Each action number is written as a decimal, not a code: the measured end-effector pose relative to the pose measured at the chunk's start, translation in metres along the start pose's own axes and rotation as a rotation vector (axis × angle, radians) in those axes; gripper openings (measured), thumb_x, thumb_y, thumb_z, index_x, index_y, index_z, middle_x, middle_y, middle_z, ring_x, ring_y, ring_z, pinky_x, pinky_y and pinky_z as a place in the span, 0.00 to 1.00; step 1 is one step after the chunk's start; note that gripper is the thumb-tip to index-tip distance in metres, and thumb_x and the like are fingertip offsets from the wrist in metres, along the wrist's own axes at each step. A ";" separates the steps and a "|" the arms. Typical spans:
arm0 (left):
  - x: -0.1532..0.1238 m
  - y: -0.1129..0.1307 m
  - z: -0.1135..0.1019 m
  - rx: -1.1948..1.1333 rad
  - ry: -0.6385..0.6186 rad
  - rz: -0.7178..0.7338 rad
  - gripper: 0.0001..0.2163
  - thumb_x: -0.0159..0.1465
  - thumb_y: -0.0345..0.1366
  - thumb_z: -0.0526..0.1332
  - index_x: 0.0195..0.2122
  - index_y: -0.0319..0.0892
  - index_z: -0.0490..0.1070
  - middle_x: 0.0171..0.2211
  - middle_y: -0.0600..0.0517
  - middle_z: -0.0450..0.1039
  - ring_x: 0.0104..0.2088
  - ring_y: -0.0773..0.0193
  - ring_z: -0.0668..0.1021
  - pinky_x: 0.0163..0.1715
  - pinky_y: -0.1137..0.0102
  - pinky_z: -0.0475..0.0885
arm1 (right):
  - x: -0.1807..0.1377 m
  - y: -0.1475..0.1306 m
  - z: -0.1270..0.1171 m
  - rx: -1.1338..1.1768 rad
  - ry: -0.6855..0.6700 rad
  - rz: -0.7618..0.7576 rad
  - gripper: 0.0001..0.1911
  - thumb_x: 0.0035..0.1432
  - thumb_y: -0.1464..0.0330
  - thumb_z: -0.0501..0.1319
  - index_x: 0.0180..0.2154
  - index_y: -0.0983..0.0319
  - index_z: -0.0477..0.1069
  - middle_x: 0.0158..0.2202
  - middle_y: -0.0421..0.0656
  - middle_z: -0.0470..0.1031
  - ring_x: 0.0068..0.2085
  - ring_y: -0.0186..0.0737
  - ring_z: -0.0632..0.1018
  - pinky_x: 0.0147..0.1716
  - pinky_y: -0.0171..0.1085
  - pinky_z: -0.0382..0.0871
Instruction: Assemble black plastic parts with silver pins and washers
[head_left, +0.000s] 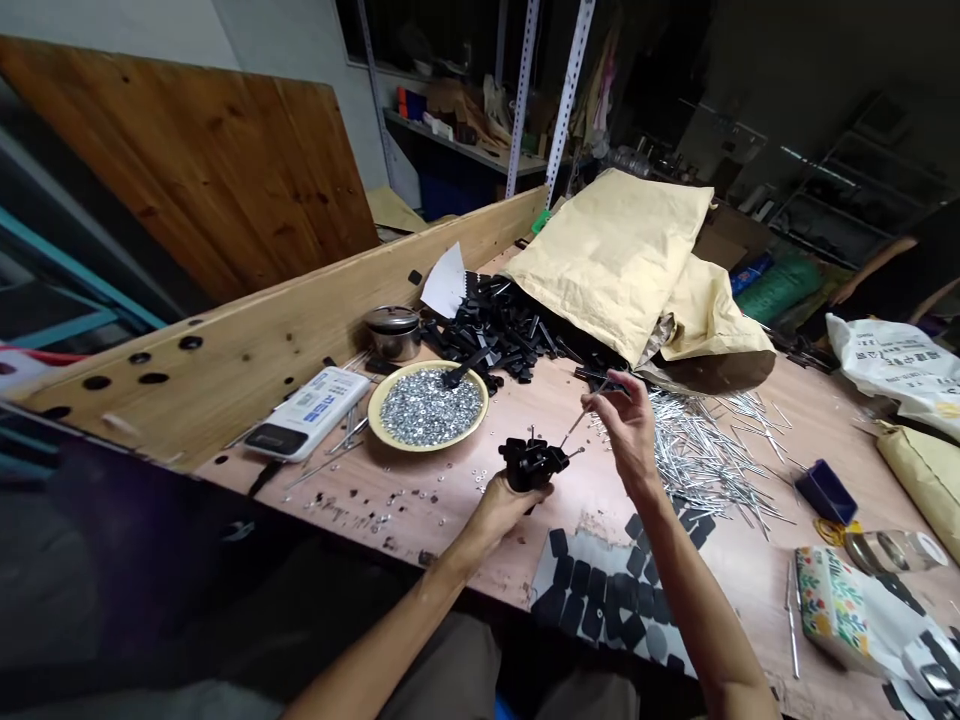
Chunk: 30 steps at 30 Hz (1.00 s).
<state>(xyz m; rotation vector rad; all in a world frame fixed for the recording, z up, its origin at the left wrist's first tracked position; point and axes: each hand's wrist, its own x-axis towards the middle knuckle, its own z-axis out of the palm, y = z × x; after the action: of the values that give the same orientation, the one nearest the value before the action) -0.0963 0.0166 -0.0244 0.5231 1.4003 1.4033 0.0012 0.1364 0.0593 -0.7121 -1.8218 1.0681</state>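
Observation:
My left hand [511, 505] is closed round a bundle of black plastic parts [531, 460], held up above the table's front edge. Thin metal rods stick out of the bundle's top. Between the fingertips of my right hand [628, 425] is a thin metal rod [577, 422], slanting down with its lower end at the bundle. Just behind that hand lies a heap of loose metal rods [705, 455]. To the left stands a yellow bowl [375, 425] of small shiny metal pieces, with a black scoop [463, 370] resting in it.
A pile of black plastic parts [499, 325] spreads behind the bowl, beside a large paper sack [607, 255]. At left are a white scale [309, 412] and a lidded metal pot [395, 332]. A dark blue box [826, 492] and a flowered tissue pack [832, 600] sit at right. Another person's arm [874, 270] shows far right.

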 end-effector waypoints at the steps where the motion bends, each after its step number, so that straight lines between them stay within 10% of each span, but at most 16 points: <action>1: -0.001 0.001 0.005 0.009 -0.010 0.003 0.08 0.41 0.37 0.68 0.21 0.39 0.75 0.18 0.53 0.72 0.23 0.65 0.71 0.26 0.70 0.64 | -0.009 -0.009 -0.003 0.054 0.006 0.023 0.15 0.56 0.65 0.61 0.45 0.57 0.62 0.31 0.38 0.77 0.35 0.37 0.79 0.38 0.39 0.72; 10: -0.017 0.010 0.034 0.063 -0.095 0.017 0.07 0.41 0.37 0.66 0.20 0.40 0.72 0.17 0.56 0.68 0.23 0.66 0.68 0.26 0.70 0.62 | -0.055 -0.010 -0.014 0.003 -0.052 0.015 0.09 0.55 0.63 0.62 0.38 0.57 0.66 0.31 0.39 0.76 0.34 0.39 0.80 0.32 0.37 0.73; 17: -0.019 0.006 0.031 0.043 -0.068 0.030 0.12 0.38 0.41 0.69 0.21 0.40 0.74 0.21 0.53 0.73 0.27 0.62 0.72 0.31 0.68 0.66 | -0.036 0.023 -0.073 -0.483 0.053 -0.151 0.08 0.60 0.63 0.58 0.35 0.57 0.73 0.38 0.43 0.76 0.41 0.41 0.75 0.40 0.42 0.68; 23: -0.010 -0.004 0.024 0.102 -0.058 0.045 0.13 0.40 0.43 0.69 0.22 0.40 0.75 0.22 0.51 0.75 0.28 0.60 0.74 0.31 0.68 0.67 | -0.025 0.081 -0.077 -1.290 -0.434 -0.087 0.09 0.59 0.74 0.58 0.31 0.61 0.76 0.33 0.47 0.75 0.36 0.43 0.69 0.37 0.41 0.61; 30: -0.006 -0.010 0.028 0.108 -0.057 0.078 0.12 0.43 0.38 0.69 0.30 0.42 0.78 0.32 0.50 0.80 0.37 0.55 0.78 0.39 0.65 0.70 | -0.017 0.097 -0.058 -1.276 -0.515 -0.129 0.12 0.56 0.82 0.55 0.29 0.65 0.74 0.32 0.49 0.75 0.37 0.43 0.72 0.41 0.44 0.65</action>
<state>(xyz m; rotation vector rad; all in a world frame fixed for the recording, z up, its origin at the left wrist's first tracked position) -0.0669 0.0223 -0.0249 0.6885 1.4284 1.3691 0.0648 0.1900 -0.0187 -1.0372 -2.9126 -0.1814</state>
